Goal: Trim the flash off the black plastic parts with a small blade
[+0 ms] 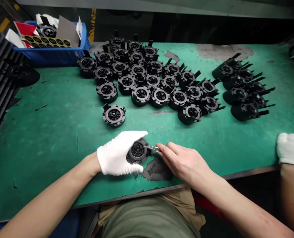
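My left hand [119, 153], in a white glove, wraps round the side of a round black plastic part [138, 151] just above the table's near edge. The part's ribbed inner face is turned up toward me. My bare right hand [180, 158] pinches a slim metal knife [153, 148], and its tip reaches the right side of that part's face. Most of the knife's handle is hidden in my fingers. A similar single black part [114, 115] sits beyond my left hand, face up.
Many like parts [141, 96] crowd the middle of the green table [62, 115], with a tilted group [244, 110] at right. A blue bin [50, 58] with papers stands back left, beside grey ridged trays [0, 72]. Another person's gloved hand [292, 148] rests at the right edge.
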Action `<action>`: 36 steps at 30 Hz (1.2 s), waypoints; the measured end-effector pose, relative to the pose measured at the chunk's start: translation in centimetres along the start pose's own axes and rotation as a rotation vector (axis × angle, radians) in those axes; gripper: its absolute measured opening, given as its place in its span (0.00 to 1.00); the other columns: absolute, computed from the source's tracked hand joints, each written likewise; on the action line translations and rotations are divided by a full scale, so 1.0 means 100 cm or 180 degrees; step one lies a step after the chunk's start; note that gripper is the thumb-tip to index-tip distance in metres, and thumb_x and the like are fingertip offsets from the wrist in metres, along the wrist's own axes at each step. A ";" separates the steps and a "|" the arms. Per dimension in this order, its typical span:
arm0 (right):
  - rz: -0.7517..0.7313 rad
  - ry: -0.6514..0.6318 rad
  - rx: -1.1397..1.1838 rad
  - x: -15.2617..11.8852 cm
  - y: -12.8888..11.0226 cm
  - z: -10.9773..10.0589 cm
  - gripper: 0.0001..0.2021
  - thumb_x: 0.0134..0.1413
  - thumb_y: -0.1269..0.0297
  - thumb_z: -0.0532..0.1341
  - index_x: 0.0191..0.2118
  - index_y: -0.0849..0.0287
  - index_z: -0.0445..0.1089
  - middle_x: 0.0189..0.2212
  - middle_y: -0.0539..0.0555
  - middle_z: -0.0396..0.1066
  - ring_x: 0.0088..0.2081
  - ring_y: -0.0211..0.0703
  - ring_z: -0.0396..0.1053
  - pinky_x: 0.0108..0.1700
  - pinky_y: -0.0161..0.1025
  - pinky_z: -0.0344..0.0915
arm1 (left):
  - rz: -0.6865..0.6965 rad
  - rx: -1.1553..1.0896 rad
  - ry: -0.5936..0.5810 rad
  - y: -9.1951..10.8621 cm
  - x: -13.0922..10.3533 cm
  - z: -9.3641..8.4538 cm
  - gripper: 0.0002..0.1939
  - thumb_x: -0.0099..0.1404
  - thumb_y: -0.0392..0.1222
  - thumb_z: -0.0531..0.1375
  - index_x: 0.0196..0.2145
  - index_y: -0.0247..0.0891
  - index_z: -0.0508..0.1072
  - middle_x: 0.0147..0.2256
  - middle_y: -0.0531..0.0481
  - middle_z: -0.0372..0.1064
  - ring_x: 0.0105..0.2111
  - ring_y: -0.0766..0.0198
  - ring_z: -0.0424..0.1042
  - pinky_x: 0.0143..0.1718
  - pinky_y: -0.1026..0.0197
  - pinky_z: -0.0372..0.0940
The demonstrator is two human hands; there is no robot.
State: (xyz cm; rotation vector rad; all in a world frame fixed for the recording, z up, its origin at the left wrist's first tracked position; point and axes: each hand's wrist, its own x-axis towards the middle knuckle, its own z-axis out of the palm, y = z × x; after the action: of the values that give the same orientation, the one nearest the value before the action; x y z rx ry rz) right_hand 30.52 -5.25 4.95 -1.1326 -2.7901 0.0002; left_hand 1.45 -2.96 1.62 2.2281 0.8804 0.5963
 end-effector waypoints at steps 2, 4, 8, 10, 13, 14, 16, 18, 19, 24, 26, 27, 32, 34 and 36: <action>-0.0026 -0.0053 -0.0004 0.000 0.000 -0.001 0.09 0.76 0.66 0.55 0.53 0.63 0.70 0.30 0.49 0.65 0.28 0.41 0.62 0.28 0.42 0.51 | 0.0087 0.0083 0.0070 -0.002 0.001 0.003 0.58 0.58 0.62 0.74 0.74 0.41 0.50 0.67 0.32 0.64 0.67 0.38 0.66 0.69 0.38 0.64; -0.0131 -0.0065 -0.0020 0.001 0.002 -0.004 0.08 0.75 0.70 0.56 0.53 0.63 0.70 0.30 0.49 0.64 0.27 0.41 0.60 0.28 0.42 0.50 | 0.0115 0.0158 0.0105 -0.004 0.000 0.005 0.55 0.60 0.61 0.73 0.74 0.41 0.50 0.66 0.32 0.65 0.66 0.38 0.67 0.68 0.38 0.64; -0.0358 -0.0013 -0.0012 0.004 0.010 -0.006 0.08 0.75 0.71 0.55 0.52 0.65 0.69 0.30 0.49 0.63 0.27 0.41 0.58 0.29 0.42 0.49 | 0.0103 0.0191 0.0086 -0.004 0.000 0.006 0.53 0.62 0.59 0.72 0.73 0.41 0.51 0.66 0.32 0.65 0.66 0.39 0.68 0.68 0.38 0.66; -0.0442 -0.0024 -0.0017 0.004 0.014 -0.004 0.09 0.75 0.70 0.55 0.54 0.66 0.68 0.30 0.49 0.64 0.27 0.41 0.57 0.29 0.42 0.48 | 0.0064 0.0161 0.0049 -0.003 0.000 0.006 0.52 0.62 0.58 0.73 0.73 0.41 0.51 0.66 0.32 0.65 0.66 0.39 0.68 0.67 0.38 0.66; -0.0516 -0.0131 -0.0031 0.002 0.020 0.001 0.11 0.74 0.71 0.56 0.56 0.67 0.67 0.32 0.50 0.65 0.28 0.41 0.58 0.29 0.43 0.48 | 0.0012 0.0076 -0.0011 -0.002 0.001 0.006 0.51 0.62 0.56 0.73 0.72 0.41 0.52 0.66 0.33 0.65 0.66 0.41 0.68 0.67 0.38 0.67; -0.0522 -0.0167 -0.0033 0.001 0.021 0.002 0.11 0.74 0.71 0.56 0.57 0.66 0.66 0.32 0.50 0.65 0.29 0.41 0.58 0.29 0.43 0.48 | 0.0002 0.0050 -0.0026 -0.002 0.001 0.006 0.51 0.62 0.56 0.73 0.72 0.40 0.52 0.66 0.33 0.65 0.66 0.41 0.68 0.68 0.38 0.67; -0.0541 -0.0216 -0.0042 0.001 0.023 0.003 0.12 0.74 0.71 0.56 0.58 0.66 0.66 0.32 0.49 0.65 0.29 0.41 0.59 0.29 0.43 0.48 | 0.0002 0.0013 -0.0042 -0.003 0.001 0.006 0.51 0.62 0.55 0.73 0.72 0.40 0.52 0.66 0.33 0.64 0.66 0.42 0.67 0.68 0.39 0.66; -0.0598 -0.0260 -0.0052 0.002 0.025 0.002 0.12 0.74 0.71 0.54 0.58 0.65 0.66 0.32 0.49 0.65 0.29 0.41 0.60 0.29 0.43 0.49 | 0.0018 -0.0015 -0.0031 -0.003 0.000 0.006 0.51 0.62 0.55 0.73 0.72 0.40 0.52 0.66 0.32 0.64 0.67 0.42 0.67 0.68 0.39 0.66; -0.0637 -0.0282 -0.0053 0.003 0.026 0.000 0.12 0.75 0.72 0.53 0.58 0.66 0.66 0.32 0.49 0.65 0.29 0.41 0.60 0.29 0.43 0.49 | 0.0033 -0.0027 -0.0020 -0.003 0.000 0.006 0.51 0.63 0.54 0.73 0.73 0.41 0.51 0.66 0.32 0.64 0.67 0.42 0.67 0.68 0.39 0.66; -0.0806 -0.0350 -0.0098 0.012 0.031 -0.008 0.14 0.73 0.75 0.50 0.58 0.67 0.65 0.32 0.50 0.66 0.29 0.41 0.63 0.28 0.42 0.51 | 0.0062 -0.0073 0.0010 -0.004 0.001 0.006 0.50 0.63 0.55 0.73 0.72 0.41 0.52 0.66 0.32 0.64 0.66 0.42 0.67 0.68 0.38 0.66; -0.0864 -0.0395 -0.0097 0.014 0.032 -0.009 0.14 0.73 0.75 0.51 0.58 0.67 0.66 0.32 0.50 0.66 0.29 0.41 0.63 0.28 0.41 0.52 | 0.0067 -0.0091 0.0014 -0.004 0.000 0.007 0.49 0.63 0.55 0.73 0.72 0.41 0.52 0.66 0.33 0.64 0.66 0.42 0.67 0.69 0.38 0.66; -0.0873 -0.0405 -0.0082 0.014 0.032 -0.009 0.14 0.73 0.75 0.51 0.58 0.67 0.66 0.32 0.50 0.66 0.30 0.41 0.63 0.28 0.41 0.52 | 0.0068 -0.0095 0.0020 -0.004 0.000 0.007 0.49 0.63 0.55 0.73 0.72 0.41 0.53 0.66 0.33 0.65 0.66 0.42 0.67 0.69 0.39 0.66; -0.0562 -0.0276 -0.0140 0.003 0.023 -0.003 0.14 0.72 0.73 0.56 0.59 0.67 0.65 0.33 0.50 0.66 0.29 0.41 0.62 0.28 0.42 0.51 | 0.0046 -0.0090 0.0007 -0.005 0.001 0.006 0.49 0.63 0.55 0.73 0.72 0.41 0.53 0.66 0.34 0.65 0.66 0.43 0.67 0.69 0.39 0.65; -0.0421 -0.0307 -0.0193 -0.001 0.017 -0.002 0.14 0.71 0.72 0.58 0.59 0.66 0.65 0.33 0.50 0.65 0.29 0.41 0.62 0.28 0.42 0.50 | 0.0052 -0.0087 0.0008 -0.004 0.002 0.005 0.49 0.63 0.56 0.72 0.72 0.41 0.54 0.65 0.34 0.65 0.66 0.43 0.68 0.69 0.39 0.66; -0.0358 -0.0351 -0.0223 -0.003 0.014 -0.003 0.14 0.70 0.72 0.58 0.59 0.65 0.65 0.33 0.49 0.65 0.29 0.41 0.62 0.28 0.42 0.50 | 0.0071 -0.0089 0.0033 -0.004 0.003 0.005 0.48 0.63 0.56 0.72 0.71 0.41 0.54 0.65 0.34 0.66 0.66 0.43 0.68 0.68 0.40 0.66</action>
State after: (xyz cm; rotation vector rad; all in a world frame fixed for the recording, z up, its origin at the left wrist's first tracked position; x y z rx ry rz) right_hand 31.69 -4.47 5.16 -1.0180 -2.9699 -0.0480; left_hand 1.77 -2.74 1.01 2.2143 0.8486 0.6275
